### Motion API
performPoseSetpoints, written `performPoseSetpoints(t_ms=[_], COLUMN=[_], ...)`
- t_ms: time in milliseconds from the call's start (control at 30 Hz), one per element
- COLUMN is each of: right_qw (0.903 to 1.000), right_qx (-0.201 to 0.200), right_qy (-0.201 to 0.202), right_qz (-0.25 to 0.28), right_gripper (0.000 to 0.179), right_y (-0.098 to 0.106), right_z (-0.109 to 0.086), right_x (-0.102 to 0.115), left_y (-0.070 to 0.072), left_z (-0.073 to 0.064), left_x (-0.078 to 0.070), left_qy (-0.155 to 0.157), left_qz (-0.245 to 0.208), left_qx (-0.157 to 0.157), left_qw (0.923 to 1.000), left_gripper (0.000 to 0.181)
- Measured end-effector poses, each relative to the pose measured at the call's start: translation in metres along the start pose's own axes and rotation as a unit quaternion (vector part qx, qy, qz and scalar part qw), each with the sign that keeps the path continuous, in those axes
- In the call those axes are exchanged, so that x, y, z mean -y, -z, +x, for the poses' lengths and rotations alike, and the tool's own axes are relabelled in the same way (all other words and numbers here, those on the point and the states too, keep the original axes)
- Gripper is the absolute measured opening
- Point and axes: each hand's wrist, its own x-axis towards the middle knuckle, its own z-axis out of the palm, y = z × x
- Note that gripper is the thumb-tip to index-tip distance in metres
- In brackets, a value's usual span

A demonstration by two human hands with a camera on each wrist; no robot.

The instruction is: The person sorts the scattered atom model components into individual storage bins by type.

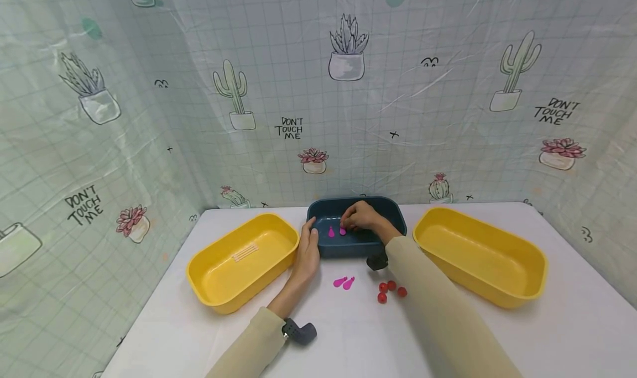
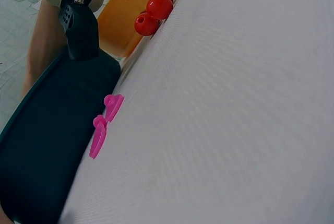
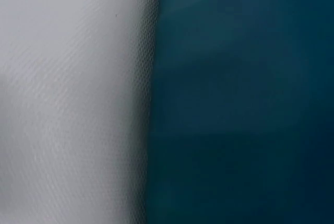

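Observation:
My right hand [image 1: 361, 216] reaches into the dark blue bin [image 1: 350, 251] and pinches a small pink teardrop-shaped plastic piece [image 1: 343, 231] at its floor. Another pink piece [image 1: 330, 232] lies just left of it in the bin. With its fingers fairly straight, my left hand [image 1: 308, 251] rests against the bin's left end. Two more pink pieces [image 2: 98, 136] lie on the white table in front of the bin, each with a round knob at one end. The right wrist view has only the bin's wall [image 3: 219, 98] and the tablecloth, without fingers.
Several red balls [image 1: 382, 298] sit on the table near my right forearm. A yellow bin [image 1: 204, 292] on the left holds several pale sticks [image 1: 245, 252]. Another yellow bin [image 1: 530, 276] stands on the right. A printed curtain [image 1: 348, 124] hangs behind the table.

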Motion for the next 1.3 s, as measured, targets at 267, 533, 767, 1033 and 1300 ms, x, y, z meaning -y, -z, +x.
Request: performPoseSetpoints(t_ms=[267, 533, 767, 1033, 1300], right_qw=[0.9996, 0.9987, 0.9986, 0.9979, 0.9973], right_qx=[-0.012, -0.017, -0.019, -0.019, -0.022], right_qy=[0.011, 0.014, 0.011, 0.012, 0.013], right_qz=[-0.022, -0.045, -0.049, -0.061, -0.069], right_gripper=[0.013, 0.013, 0.011, 0.011, 0.013], right_y=[-0.005, -0.0072, -0.0084, -0.0078, -0.0073], right_z=[-0.0081, -0.0088, -0.0065, -0.0065, -0.0062], right_x=[0.0078, 0.0086, 0.0062, 0.0065, 0.0064], left_y=[0.0, 0.0003, -0.0001, 0.0003, -0.0003], left_z=[0.001, 0.0013, 0.0015, 0.0019, 0.0022], left_x=[0.0003, 0.0006, 0.001, 0.0016, 0.0023], left_qy=[0.001, 0.001, 0.002, -0.002, 0.001], left_qz=[-0.007, -0.004, -0.003, -0.005, 0.001], left_qx=[-0.001, 0.001, -0.001, 0.002, -0.001], left_qw=[1.0, 1.0, 1.0, 1.0, 1.0], left_gripper=[0.051, 0.052, 0.051, 0.051, 0.051])
